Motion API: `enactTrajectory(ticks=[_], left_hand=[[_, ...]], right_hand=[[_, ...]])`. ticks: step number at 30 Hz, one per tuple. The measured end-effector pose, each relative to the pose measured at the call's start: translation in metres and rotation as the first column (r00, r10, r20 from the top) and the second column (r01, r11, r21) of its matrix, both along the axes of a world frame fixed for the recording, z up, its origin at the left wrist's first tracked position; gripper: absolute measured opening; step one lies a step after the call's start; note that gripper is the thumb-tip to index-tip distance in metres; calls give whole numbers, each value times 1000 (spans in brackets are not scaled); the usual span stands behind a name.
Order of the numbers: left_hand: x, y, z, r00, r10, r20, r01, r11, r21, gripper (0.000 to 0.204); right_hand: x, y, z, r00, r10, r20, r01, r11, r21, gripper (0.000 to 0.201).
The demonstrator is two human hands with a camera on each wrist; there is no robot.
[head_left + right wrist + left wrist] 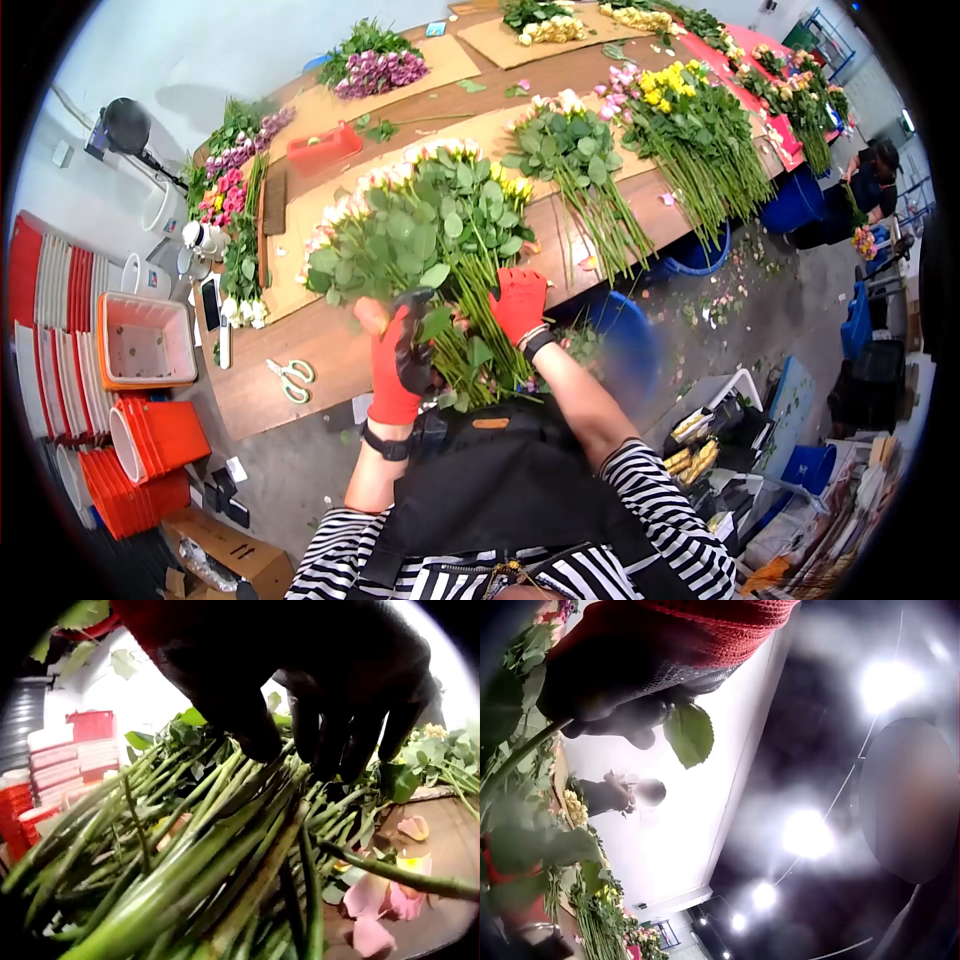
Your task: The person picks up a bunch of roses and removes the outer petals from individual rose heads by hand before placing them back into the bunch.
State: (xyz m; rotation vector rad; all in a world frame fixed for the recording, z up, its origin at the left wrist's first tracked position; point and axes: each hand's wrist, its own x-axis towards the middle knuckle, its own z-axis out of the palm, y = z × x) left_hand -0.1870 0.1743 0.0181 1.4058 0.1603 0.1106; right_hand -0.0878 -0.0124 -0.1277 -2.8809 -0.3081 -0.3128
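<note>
My gloved left hand (398, 350) is raised at the near side of a large heap of pale pink roses (375, 235). In the left wrist view, the left hand (652, 660) has its dark fingers curled round a leafy stem (525, 750); a green leaf (690, 735) shows beside them. My right hand (520, 303) lies over the bundled stems (478, 300) at the table's near edge. Seen from the right wrist, the right hand (315, 682) reaches down with bent fingers and grips the upper green stems (247, 825). The stem ends point toward the apron.
On the wooden table (250, 400) lie scissors (291, 380), a red tray (324, 145) and yellow roses with long stems (700, 150). Blue buckets (625, 340) stand below the edge. Orange crates (147, 340) are at left, and another person (875, 185) is at far right.
</note>
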Motion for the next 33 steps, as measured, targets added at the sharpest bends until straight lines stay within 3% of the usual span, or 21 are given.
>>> enactTrajectory(ticks=[2, 4, 5, 7, 9, 10, 13, 14, 15, 16, 17, 18, 20, 22, 23, 25, 26, 27, 28, 31, 33], left_hand=[[2, -3, 7, 999, 31, -29, -34, 996, -87, 35], [7, 1, 2, 996, 81, -46, -83, 996, -36, 36], [8, 2, 3, 990, 92, -111, -107, 984, -140, 36], [14, 5, 6, 979, 103, -173, -144, 959, -244, 37], [25, 13, 6, 978, 129, -165, -168, 954, -250, 37], [31, 21, 14, 972, 119, -200, -197, 878, -437, 34], [48, 39, 14, 988, 147, -38, -152, 963, -221, 36], [58, 54, 1, 992, 122, -34, -118, 793, -597, 35], [62, 60, -3, 953, 228, 201, -209, 972, -109, 40], [64, 62, -5, 880, 184, 438, -368, 847, 383, 47], [65, 63, -5, 805, 12, 594, -532, 460, 711, 53], [66, 62, -1, 810, -13, 586, -519, 450, 727, 69], [64, 52, 2, 889, 46, 456, -306, 798, 518, 65], [61, 44, 16, 801, -86, 593, -425, 616, 663, 61], [60, 43, 5, 833, -89, 546, -346, 686, 640, 53], [55, 27, -9, 915, 58, 398, -217, 905, 366, 49], [52, 22, -13, 947, 70, 313, -110, 988, 112, 47], [50, 16, -13, 970, 95, 225, -48, 977, -207, 44], [48, 9, -12, 983, 129, 127, -52, 872, -487, 42], [38, -13, 19, 998, 40, 49, -16, 908, -419, 33], [32, -25, 24, 1000, 2, 19, 5, 936, -352, 33]], right_hand=[[-1, 1, -3, 995, -75, -58, 83, 987, 135, 42], [-3, -1, 4, 990, -88, 109, 54, 958, 282, 44], [-6, -1, 8, 977, -98, 188, 26, 935, 353, 45], [-18, 3, 23, 981, -80, 174, -26, 844, 536, 38], [-34, 2, 42, 999, -33, -29, 43, 725, 688, 33], [-39, 1, 49, 999, -16, 39, -20, 645, 764, 30], [-60, -5, 78, 997, 53, 51, -69, 443, 894, 29], [-68, -13, 78, 996, 92, -7, -39, 485, 873, 27], [-78, -22, 75, 990, 128, -65, -13, 529, 849, 25], [-85, -28, 59, 985, 171, -27, -53, 444, 895, 24], [-95, -37, 62, 984, 165, 59, -141, 542, 829, 26], [-102, -44, 66, 978, 205, 39, -157, 603, 782, 29], [-113, -57, 70, 967, 255, 4, -186, 693, 697, 33], [-122, -67, 70, 962, 273, -26, -197, 751, 630, 36], [-124, -72, 66, 957, 286, -38, -204, 765, 611, 36], [-128, -79, 61, 952, 299, -69, -209, 797, 567, 37], [-129, -81, 60, 947, 302, -110, -183, 786, 590, 43], [-125, -80, 68, 959, 272, -78, -169, 772, 612, 45], [-119, -77, 82, 970, 239, -48, -155, 757, 635, 46], [-100, -66, 129, 996, 84, -21, -37, 623, 781, 45], [-84, -57, 168, 994, 53, 94, -107, 591, 800, 45]])
